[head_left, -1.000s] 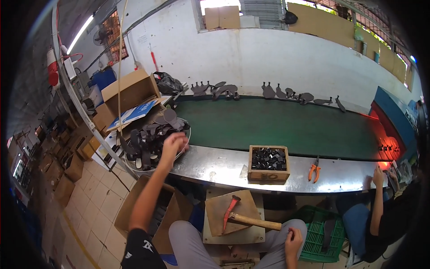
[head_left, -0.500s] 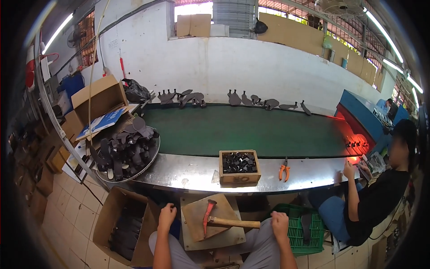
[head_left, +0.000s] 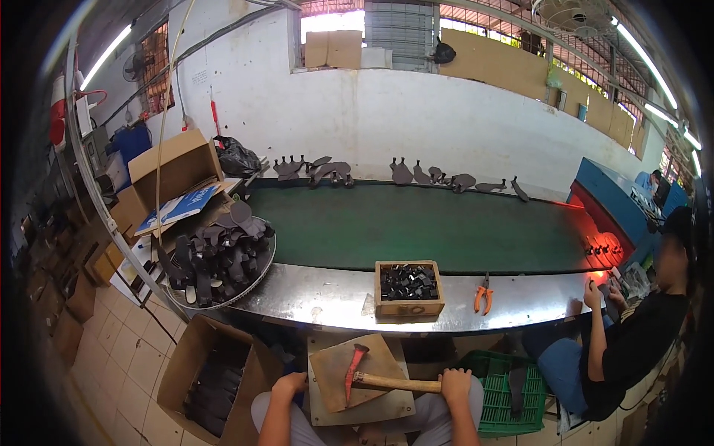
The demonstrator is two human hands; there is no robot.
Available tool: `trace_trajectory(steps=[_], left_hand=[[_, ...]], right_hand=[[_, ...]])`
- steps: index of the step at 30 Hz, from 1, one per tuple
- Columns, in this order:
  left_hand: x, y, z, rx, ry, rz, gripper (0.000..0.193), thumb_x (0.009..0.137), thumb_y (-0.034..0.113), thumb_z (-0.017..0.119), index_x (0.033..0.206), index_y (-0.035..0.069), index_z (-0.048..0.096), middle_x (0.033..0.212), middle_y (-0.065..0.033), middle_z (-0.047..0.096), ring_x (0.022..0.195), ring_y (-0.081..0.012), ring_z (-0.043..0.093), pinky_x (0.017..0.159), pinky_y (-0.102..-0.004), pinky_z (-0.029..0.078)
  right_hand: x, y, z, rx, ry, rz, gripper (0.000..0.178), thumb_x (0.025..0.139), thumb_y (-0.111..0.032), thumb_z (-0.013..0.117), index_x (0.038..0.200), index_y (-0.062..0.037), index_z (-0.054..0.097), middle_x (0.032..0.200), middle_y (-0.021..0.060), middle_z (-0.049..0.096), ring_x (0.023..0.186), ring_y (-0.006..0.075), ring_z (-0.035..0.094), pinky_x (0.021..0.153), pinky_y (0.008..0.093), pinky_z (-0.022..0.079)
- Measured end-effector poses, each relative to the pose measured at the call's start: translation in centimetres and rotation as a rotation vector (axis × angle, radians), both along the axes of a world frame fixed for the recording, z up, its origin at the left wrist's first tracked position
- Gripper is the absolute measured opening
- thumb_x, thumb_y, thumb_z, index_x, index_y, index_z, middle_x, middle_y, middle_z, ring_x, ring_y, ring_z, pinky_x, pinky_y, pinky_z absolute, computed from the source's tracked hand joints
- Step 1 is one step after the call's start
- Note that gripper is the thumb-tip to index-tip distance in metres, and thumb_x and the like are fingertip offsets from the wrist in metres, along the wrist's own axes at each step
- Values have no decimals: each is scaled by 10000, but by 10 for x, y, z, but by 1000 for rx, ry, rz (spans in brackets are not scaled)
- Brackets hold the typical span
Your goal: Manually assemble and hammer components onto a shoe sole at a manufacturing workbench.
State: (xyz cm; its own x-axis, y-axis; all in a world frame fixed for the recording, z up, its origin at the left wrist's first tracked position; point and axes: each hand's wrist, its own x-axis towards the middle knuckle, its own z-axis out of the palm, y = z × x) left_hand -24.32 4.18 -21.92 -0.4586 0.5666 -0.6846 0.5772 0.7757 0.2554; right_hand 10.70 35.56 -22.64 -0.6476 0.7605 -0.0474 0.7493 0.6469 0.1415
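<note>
A hammer [head_left: 398, 382] with a red head and wooden handle lies across a tan board [head_left: 327, 364], which rests on a larger pale plate [head_left: 353, 418] with bolts at its corners, between my knees. My right hand [head_left: 456, 384] is closed round the end of the hammer's handle. At the plate's left edge is my left hand [head_left: 288, 385], bent inward; its fingertips are mostly hidden. Left of it stands an open cardboard box [head_left: 175, 379] holding dark flat pieces. Right of my right hand, a green plastic crate [head_left: 513, 425] holds a dark sole-shaped piece [head_left: 517, 386].
Ahead runs a steel ledge [head_left: 327, 293] beside a green conveyor belt [head_left: 416, 227]. On the ledge are a wooden box [head_left: 409, 308] of small black parts, orange-handled pliers [head_left: 483, 297] and a round tray [head_left: 260, 286] heaped with heeled soles. A co-worker [head_left: 632, 357] sits at the right.
My right hand has come down and left onto the hammer's handle end. My left hand has lowered to the plate's edge. The whole view has shifted slightly.
</note>
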Motion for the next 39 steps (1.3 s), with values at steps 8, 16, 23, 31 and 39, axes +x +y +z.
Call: trace_trajectory(steps=[8, 16, 23, 31, 39], left_hand=[[-21, -23, -58, 27, -6, 20, 501, 935, 376, 584, 1394, 184, 527, 1380, -163, 570, 1264, -351, 547, 1022, -425, 452], [-5, -8, -21, 102, -17, -2, 400, 906, 256, 602, 1268, 86, 595, 1306, -193, 607, 1213, -363, 577, 999, -451, 472], [-13, -25, -40, 85, 5, 28, 422, 925, 287, 595, 1314, 125, 572, 1329, -181, 597, 1224, -363, 570, 999, -437, 469], [-12, -18, -41, 51, 8, 18, 457, 941, 297, 588, 1374, 160, 539, 1348, -170, 589, 1232, -358, 566, 999, -426, 466], [3, -10, -6, 62, -23, 12, 433, 947, 300, 564, 1357, 162, 558, 1352, -171, 585, 1241, -373, 553, 1004, -434, 464]], right_hand=[[-8, -4, 3, -22, 44, 21, 312, 923, -361, 582, 961, -91, 734, 966, 93, 725, 971, 285, 647, 938, 490, 401], [-1, -1, 1, -12, 59, 16, 312, 920, -359, 584, 947, -84, 731, 953, 102, 723, 959, 296, 647, 940, 499, 406], [-9, -6, 6, 20, 48, 56, 284, 930, -348, 585, 939, -95, 715, 936, 88, 718, 942, 284, 645, 883, 466, 423], [-7, -5, 9, -22, 7, 17, 298, 940, -359, 577, 958, -92, 708, 966, 91, 715, 963, 286, 643, 895, 476, 424], [-5, -3, 6, -1, 4, 27, 296, 943, -355, 573, 969, -94, 710, 966, 90, 716, 971, 287, 641, 897, 474, 420]])
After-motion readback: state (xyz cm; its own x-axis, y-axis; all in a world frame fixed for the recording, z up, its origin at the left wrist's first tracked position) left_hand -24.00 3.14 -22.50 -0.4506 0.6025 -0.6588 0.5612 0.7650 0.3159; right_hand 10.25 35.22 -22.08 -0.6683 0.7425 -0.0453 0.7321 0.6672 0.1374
